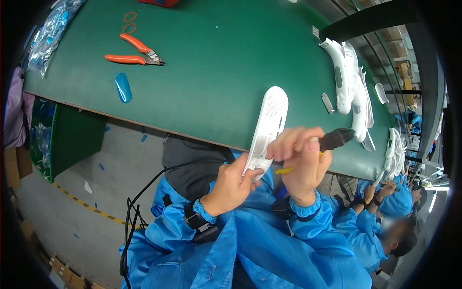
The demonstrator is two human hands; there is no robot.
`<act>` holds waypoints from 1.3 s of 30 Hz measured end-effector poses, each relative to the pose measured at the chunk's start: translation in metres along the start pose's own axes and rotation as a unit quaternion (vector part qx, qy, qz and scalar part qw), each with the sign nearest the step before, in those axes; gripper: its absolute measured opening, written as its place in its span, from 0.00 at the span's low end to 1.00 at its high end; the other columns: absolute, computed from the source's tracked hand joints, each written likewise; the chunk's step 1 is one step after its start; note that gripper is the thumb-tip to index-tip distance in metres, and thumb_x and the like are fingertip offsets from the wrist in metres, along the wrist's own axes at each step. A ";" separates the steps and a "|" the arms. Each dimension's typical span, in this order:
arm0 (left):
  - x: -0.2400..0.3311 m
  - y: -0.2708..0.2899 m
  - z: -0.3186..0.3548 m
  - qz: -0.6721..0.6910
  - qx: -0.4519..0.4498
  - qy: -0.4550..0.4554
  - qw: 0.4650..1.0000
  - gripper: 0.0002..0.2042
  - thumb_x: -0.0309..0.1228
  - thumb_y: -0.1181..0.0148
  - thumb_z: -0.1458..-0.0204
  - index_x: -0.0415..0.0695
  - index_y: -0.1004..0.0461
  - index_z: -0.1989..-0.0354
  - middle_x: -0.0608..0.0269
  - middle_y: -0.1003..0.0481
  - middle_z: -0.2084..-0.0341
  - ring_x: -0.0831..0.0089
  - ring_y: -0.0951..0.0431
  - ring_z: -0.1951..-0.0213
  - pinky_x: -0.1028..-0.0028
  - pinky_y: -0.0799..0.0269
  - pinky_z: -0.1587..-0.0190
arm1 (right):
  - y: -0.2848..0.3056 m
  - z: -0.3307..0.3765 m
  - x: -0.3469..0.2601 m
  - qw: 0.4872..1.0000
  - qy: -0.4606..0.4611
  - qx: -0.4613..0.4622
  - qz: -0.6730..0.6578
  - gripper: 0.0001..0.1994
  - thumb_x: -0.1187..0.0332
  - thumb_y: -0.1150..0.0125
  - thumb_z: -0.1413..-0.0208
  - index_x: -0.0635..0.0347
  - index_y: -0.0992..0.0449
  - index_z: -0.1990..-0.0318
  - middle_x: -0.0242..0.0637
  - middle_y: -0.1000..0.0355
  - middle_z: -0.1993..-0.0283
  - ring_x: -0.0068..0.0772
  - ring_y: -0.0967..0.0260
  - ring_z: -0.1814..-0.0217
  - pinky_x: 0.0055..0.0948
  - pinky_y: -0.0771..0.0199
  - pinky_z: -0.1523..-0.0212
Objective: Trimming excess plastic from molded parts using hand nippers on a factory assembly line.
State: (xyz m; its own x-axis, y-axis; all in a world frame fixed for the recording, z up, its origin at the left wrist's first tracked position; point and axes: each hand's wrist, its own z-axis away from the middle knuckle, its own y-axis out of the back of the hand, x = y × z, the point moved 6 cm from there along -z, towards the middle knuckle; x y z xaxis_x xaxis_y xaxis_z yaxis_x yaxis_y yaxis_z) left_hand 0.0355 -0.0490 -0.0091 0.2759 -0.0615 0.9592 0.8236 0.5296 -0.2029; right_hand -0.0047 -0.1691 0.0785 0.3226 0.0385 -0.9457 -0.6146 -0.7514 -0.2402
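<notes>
My left hand [228, 188] grips the lower end of a long white plastic shell [266, 126] with a rounded top, a patch of small holes and dark slots. The shell is tilted up at the table's front edge. My right hand [305, 168] is closed around a hand tool [338, 139] with a dark head and yellow parts showing between the fingers; its exact kind is hard to make out. The right fingertips are at the shell's right edge, near its lower half. Whether they touch it cannot be told.
Orange-handled cutters [139, 54], orange rings [129, 23] and a blue curved piece [123, 87] lie on the green table [202, 77]. White shells [349, 79] are piled at the right. A clear bag [53, 36] lies far left. Co-workers [356, 216] sit at the right.
</notes>
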 end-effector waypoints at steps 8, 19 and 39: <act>0.002 0.000 -0.001 0.011 -0.007 0.004 1.000 0.10 0.26 0.48 0.39 0.36 0.30 0.51 0.58 0.22 0.78 0.72 0.20 0.77 0.74 0.25 0.74 | -0.007 0.007 0.009 0.994 0.013 -0.060 0.092 0.10 0.69 0.59 0.31 0.68 0.36 0.62 0.41 0.32 0.74 0.27 0.33 0.71 0.28 0.30 0.71; 0.004 0.001 -0.001 0.012 -0.019 0.006 1.000 0.10 0.25 0.49 0.39 0.36 0.30 0.51 0.59 0.22 0.77 0.73 0.20 0.77 0.74 0.25 0.73 | -0.007 0.006 0.003 0.998 0.017 -0.023 0.061 0.11 0.68 0.57 0.32 0.69 0.35 0.63 0.39 0.31 0.74 0.26 0.33 0.73 0.26 0.31 0.72; -0.015 -0.010 -0.007 0.145 -0.131 0.038 0.980 0.11 0.27 0.50 0.38 0.34 0.29 0.52 0.60 0.22 0.73 0.74 0.20 0.70 0.72 0.24 0.62 | -0.007 -0.008 0.003 0.998 -0.009 0.042 0.049 0.12 0.67 0.57 0.31 0.66 0.37 0.65 0.40 0.35 0.76 0.28 0.35 0.75 0.30 0.29 0.71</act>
State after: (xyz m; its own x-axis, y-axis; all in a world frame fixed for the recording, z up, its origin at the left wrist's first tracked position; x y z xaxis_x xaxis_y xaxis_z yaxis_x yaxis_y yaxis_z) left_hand 0.0262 -0.0594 -0.0223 0.5448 -0.0094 0.8385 0.8017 0.2989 -0.5176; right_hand 0.0066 -0.1692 0.0797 0.2456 -0.0214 -0.9691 -0.7009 -0.6945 -0.1623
